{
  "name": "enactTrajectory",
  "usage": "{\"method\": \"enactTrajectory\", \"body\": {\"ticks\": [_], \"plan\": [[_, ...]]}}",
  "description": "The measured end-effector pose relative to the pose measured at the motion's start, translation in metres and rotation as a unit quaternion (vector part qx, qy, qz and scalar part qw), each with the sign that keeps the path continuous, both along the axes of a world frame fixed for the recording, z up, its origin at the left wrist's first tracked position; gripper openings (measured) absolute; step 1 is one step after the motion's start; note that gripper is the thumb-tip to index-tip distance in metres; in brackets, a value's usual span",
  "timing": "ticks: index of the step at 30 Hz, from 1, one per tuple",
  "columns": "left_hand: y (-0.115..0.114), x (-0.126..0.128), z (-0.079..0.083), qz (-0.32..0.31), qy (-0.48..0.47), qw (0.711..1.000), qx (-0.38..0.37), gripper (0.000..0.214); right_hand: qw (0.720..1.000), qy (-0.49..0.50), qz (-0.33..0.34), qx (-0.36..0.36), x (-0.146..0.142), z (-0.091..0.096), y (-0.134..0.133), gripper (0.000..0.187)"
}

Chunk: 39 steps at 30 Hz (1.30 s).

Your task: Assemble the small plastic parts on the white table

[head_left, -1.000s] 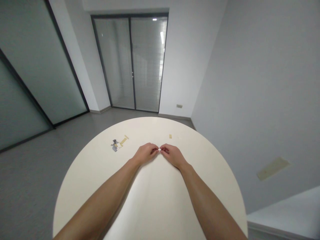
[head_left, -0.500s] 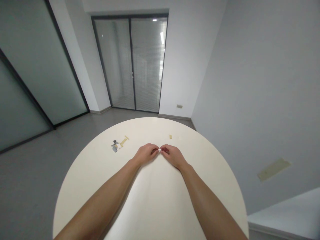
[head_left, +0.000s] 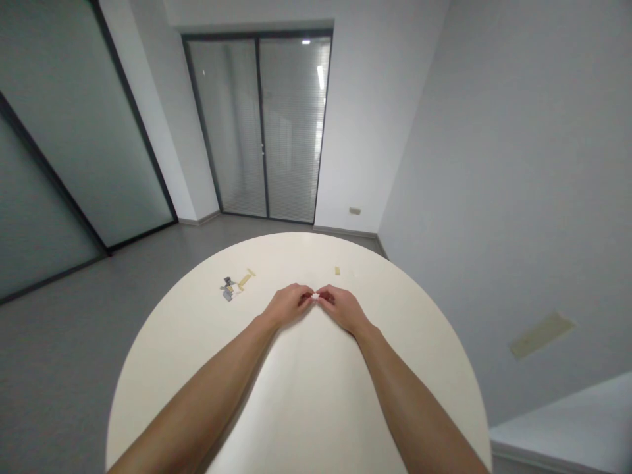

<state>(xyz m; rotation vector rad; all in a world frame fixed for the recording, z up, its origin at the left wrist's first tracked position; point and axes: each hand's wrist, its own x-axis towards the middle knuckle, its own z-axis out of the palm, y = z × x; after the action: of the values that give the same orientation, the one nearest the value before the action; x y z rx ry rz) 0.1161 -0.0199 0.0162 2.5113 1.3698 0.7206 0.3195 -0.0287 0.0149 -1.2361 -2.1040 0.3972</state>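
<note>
Near the middle of the round white table (head_left: 306, 382), my left hand (head_left: 290, 304) and my right hand (head_left: 342, 307) meet almost fingertip to fingertip. Between them is a small white piece (head_left: 315, 297), too small to name. Both hands pinch it, one from each side, with thumbs and forefingers closed. The other fingers curl inward and are partly hidden. Both wrists are low, close to the tabletop.
To the left on the table lie small grey and dark scraps (head_left: 227, 289) beside strips of yellowish tape (head_left: 245, 279). Another yellowish tape piece (head_left: 337, 270) is beyond my right hand. Past the table stand glass doors (head_left: 261, 131); a wall (head_left: 513, 164) rises on the right.
Hands and arms stay in nearly the same place. Slightly more of the white piece shows between the fingertips.
</note>
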Motion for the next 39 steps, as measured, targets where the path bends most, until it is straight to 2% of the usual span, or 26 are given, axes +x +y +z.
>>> {"method": "enactTrajectory", "body": {"ticks": [39], "plan": [[0.0037,-0.0017,-0.0061,-0.011,0.0,1.0,0.022,0.026,1.0,-0.021,-0.007,-0.007,0.0012,-0.004,0.0035,0.02]]}}
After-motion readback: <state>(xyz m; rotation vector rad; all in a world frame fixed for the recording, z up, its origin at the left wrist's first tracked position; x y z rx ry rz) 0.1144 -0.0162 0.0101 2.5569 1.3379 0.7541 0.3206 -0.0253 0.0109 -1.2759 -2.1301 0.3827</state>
